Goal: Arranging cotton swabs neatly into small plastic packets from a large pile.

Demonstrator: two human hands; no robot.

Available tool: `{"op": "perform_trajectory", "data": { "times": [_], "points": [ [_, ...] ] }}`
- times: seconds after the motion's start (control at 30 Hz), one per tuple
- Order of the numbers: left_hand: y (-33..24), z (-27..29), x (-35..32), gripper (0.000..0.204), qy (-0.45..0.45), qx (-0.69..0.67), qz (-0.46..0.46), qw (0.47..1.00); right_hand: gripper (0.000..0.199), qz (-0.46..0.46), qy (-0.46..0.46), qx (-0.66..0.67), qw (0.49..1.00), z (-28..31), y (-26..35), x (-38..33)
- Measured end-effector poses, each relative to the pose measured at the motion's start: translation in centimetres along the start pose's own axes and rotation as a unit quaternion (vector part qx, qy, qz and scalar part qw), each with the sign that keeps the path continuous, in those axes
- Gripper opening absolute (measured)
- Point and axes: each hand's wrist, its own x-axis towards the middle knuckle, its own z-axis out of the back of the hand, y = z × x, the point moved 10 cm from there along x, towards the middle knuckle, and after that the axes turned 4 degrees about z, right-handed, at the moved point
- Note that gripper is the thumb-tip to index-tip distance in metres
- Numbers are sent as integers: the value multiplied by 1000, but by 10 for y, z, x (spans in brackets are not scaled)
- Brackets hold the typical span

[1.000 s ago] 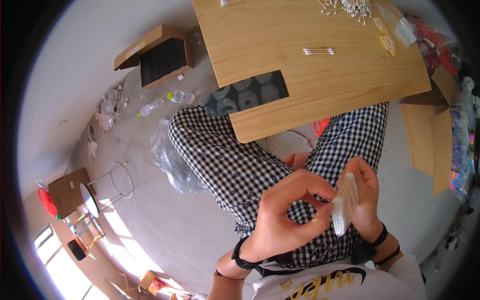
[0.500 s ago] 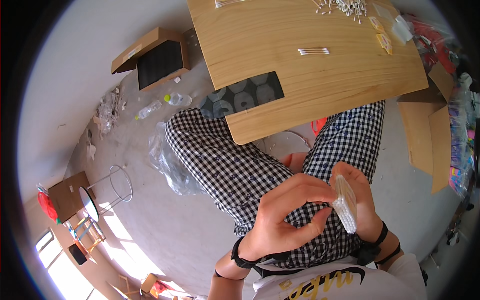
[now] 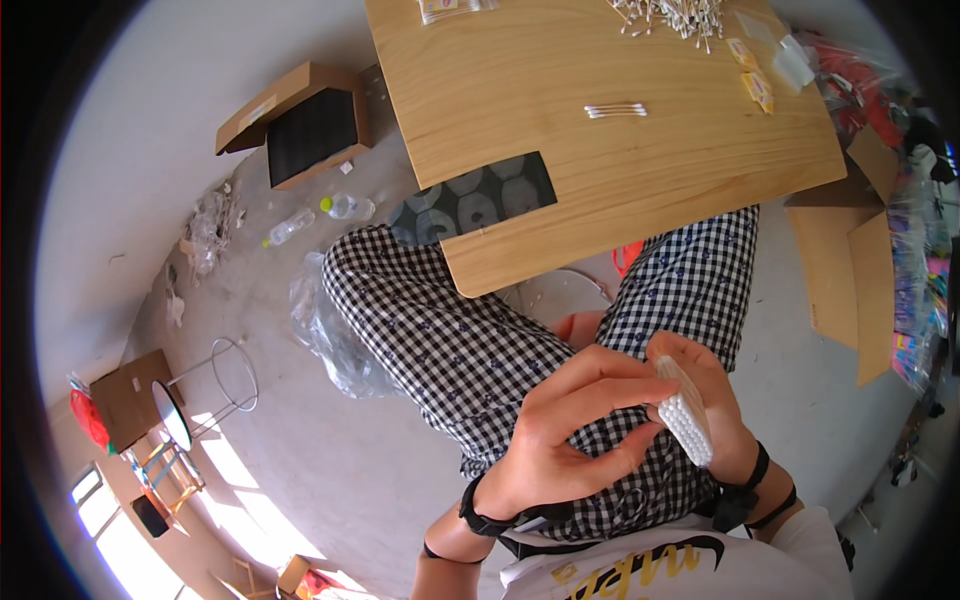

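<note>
Over my lap, a flat clear pack of cotton swabs [image 3: 686, 432] is tilted, its rows of white tips facing me. My right hand [image 3: 722, 400] is closed round the pack from the right, partly hidden behind it. From the left, my left hand [image 3: 575, 425] reaches to the pack's side edge, with thumb and fingers curled and their tips against it. What those fingertips pinch is partly hidden. On the wooden table [image 3: 700, 150] lie a few loose cotton swabs [image 3: 615, 110] side by side, and a heap of swabs [image 3: 680, 15] at the far edge.
Yellow packets [image 3: 757, 90] and a clear plastic container [image 3: 793, 62] are at the table's far right. A swab pack [image 3: 450, 10] lies far left. An open cardboard box [image 3: 835, 270] stands right of the table; bottles [image 3: 347, 207] and plastic film [image 3: 335, 345] lie on the floor at left.
The view has shifted slightly, bringing more of the far swab pack into sight. Both hands stay at the pack, which has turned a little so its tips face me more.
</note>
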Motion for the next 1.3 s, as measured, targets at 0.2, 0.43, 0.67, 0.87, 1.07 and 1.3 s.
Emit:
{"op": "perform_trajectory", "data": {
  "times": [0.2,0.43,0.67,0.87,1.07,1.3],
  "points": [
    [6,10,7,38,15,-3,10,1000,20,200,-64,-149,966,10,50,7],
    [12,17,7,36,-54,-49,35,997,24,574,-89,-419,698,-31,124,-46],
    [-19,15,12,24,-56,28,-105,993,35,600,87,-510,610,-74,121,-61],
    [-26,6,18,24,-18,45,-165,985,35,588,113,-527,604,-82,118,-58],
    [-23,4,26,24,5,17,-130,991,36,549,109,-532,635,-81,118,-47],
    [-19,7,27,30,-28,47,-85,995,37,567,104,-545,609,-83,125,-47]
  ]
}}
